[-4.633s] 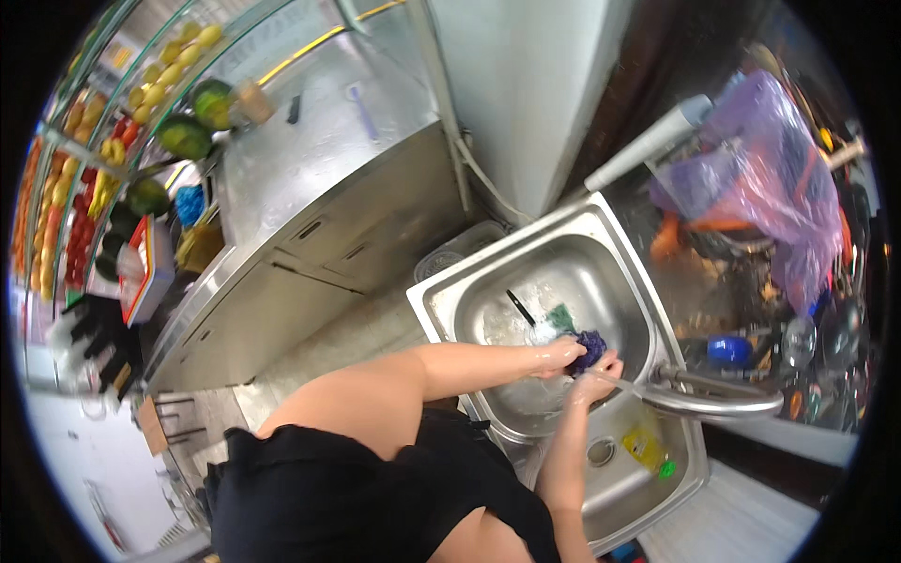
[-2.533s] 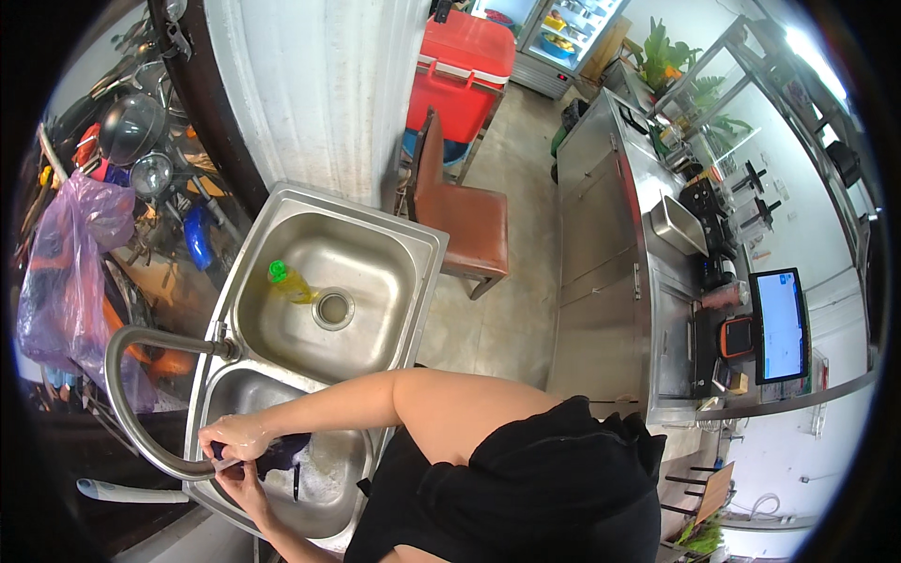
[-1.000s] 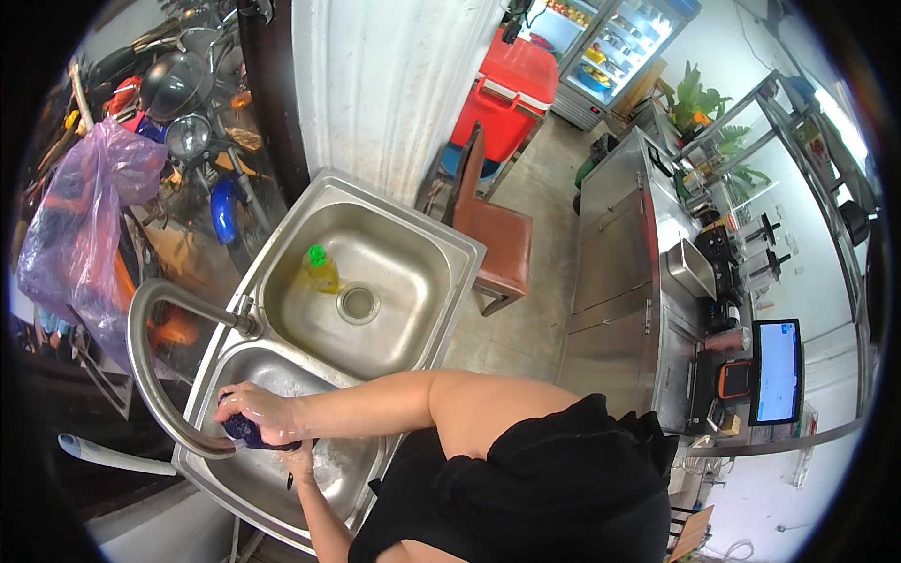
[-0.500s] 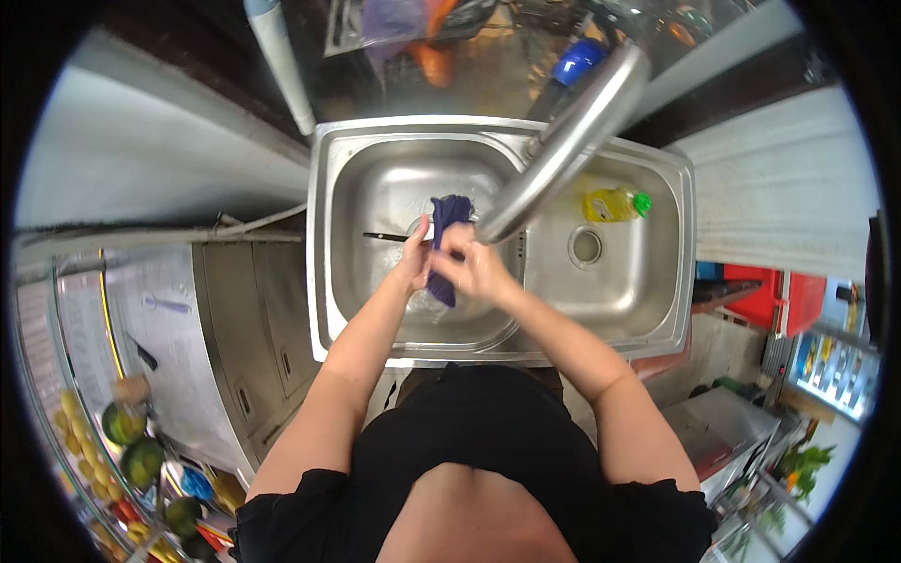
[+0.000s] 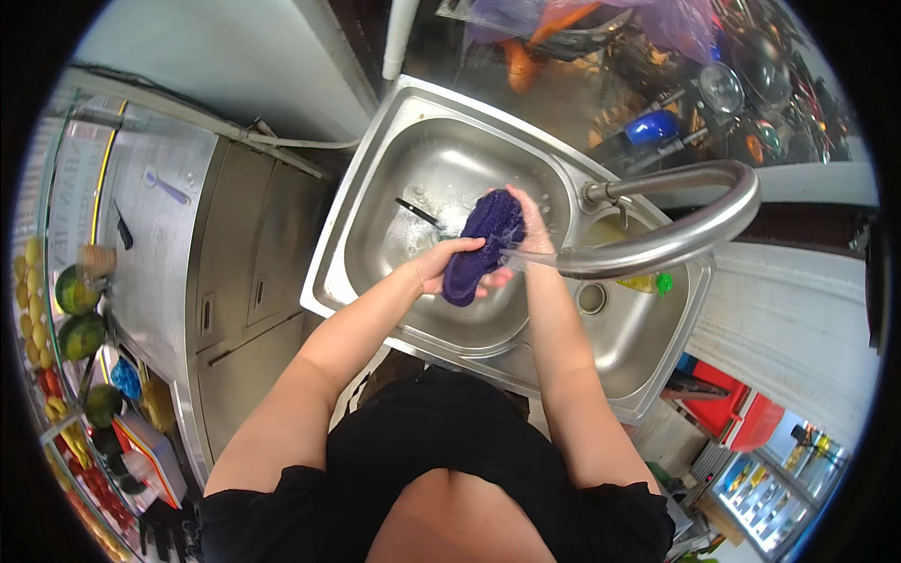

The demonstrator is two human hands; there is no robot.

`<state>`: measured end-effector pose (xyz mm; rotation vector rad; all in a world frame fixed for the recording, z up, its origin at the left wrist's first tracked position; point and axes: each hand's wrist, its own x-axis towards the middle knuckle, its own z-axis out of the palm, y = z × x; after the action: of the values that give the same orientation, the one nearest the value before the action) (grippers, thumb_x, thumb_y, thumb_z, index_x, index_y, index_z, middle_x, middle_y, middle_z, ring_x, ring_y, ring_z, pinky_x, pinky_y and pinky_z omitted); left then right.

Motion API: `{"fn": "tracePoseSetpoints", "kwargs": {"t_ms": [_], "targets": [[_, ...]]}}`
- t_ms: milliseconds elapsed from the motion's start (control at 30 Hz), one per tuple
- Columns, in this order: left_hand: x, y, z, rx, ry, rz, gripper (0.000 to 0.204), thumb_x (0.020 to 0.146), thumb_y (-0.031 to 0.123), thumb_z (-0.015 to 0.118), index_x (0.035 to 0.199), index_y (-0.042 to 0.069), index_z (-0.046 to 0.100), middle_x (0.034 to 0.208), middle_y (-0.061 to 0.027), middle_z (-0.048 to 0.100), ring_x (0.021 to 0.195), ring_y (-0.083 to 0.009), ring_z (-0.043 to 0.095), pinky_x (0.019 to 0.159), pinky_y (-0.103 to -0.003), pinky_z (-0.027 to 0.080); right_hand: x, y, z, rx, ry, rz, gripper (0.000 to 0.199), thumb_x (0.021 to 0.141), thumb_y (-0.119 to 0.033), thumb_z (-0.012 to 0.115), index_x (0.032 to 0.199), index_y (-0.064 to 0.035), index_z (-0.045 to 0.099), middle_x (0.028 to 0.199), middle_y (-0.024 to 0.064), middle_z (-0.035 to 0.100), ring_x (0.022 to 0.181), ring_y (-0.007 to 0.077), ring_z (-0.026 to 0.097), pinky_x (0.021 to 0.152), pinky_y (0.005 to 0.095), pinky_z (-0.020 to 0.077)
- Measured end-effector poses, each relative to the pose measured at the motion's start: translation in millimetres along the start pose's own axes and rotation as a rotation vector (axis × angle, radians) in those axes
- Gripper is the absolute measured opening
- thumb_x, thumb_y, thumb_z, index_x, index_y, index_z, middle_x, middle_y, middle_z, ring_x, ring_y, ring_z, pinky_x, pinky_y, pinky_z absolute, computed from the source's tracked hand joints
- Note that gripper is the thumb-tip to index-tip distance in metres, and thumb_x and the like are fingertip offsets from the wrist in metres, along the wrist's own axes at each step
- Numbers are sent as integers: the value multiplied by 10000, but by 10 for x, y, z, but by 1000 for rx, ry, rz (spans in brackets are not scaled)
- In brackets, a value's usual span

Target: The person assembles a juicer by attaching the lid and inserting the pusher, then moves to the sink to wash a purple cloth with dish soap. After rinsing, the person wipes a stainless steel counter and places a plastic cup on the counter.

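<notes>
1. Head view, middle of the frame: both hands meet over the left basin of a double steel sink (image 5: pixel 349 246), kneading a dark purple cloth (image 5: pixel 481 242) between them.
2. The left hand (image 5: pixel 439 269) is curled shut around the lower end of the cloth, fingers wrapped over its top, so the wad cannot slip off into the basin.
3. The right hand (image 5: pixel 531 228) presses against the far side of the cloth with fingers bent around it, largely hidden behind the fabric; it looks closed on it, the two hands squeezing toward each other.
4. The cloth sits right at the mouth of the curved steel faucet (image 5: pixel 671 225), which arches in from the right of the frame; a thin stream of water appears to run from its spout onto the cloth and hands, which seems to be why the cloth is held up there rather than down in the basin.
5. A dark-handled knife (image 5: pixel 419 214) lies on the wet basin floor just above and left of the hands, apart from them.
6. In the right basin a yellow bottle with a green cap (image 5: pixel 646 281) lies on its side near the drain.
7. At the left of the frame a steel worktop (image 5: pixel 160 244) carries a small purple utensil and a dark one; green and yellow fruit lies along the left rim.
</notes>
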<state>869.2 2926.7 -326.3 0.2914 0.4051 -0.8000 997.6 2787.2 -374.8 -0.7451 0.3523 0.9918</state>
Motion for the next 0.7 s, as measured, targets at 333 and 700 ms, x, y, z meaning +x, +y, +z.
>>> {"fn": "tracePoseSetpoints", "kwargs": {"t_ms": [333, 700], "targets": [[216, 29, -89, -244, 7, 357, 947, 642, 823, 360, 1271, 116, 392, 1258, -166, 447, 1151, -334, 453, 849, -483, 462, -697, 75, 744, -1701, -392, -864, 367, 719, -184, 672, 1047, -54, 568, 1105, 121, 566, 1040, 290, 522, 949, 424, 351], [360, -227, 127, -761, -412, 250, 542, 756, 288, 658, 1194, 74, 423, 1048, -59, 521, 859, -141, 517, 531, -228, 432, -373, 563, -394, 462, -537, -93, 808, 690, -590, 579, 1327, -160, 331, 1258, 126, 471, 1106, 309, 481, 922, 541, 399]]}}
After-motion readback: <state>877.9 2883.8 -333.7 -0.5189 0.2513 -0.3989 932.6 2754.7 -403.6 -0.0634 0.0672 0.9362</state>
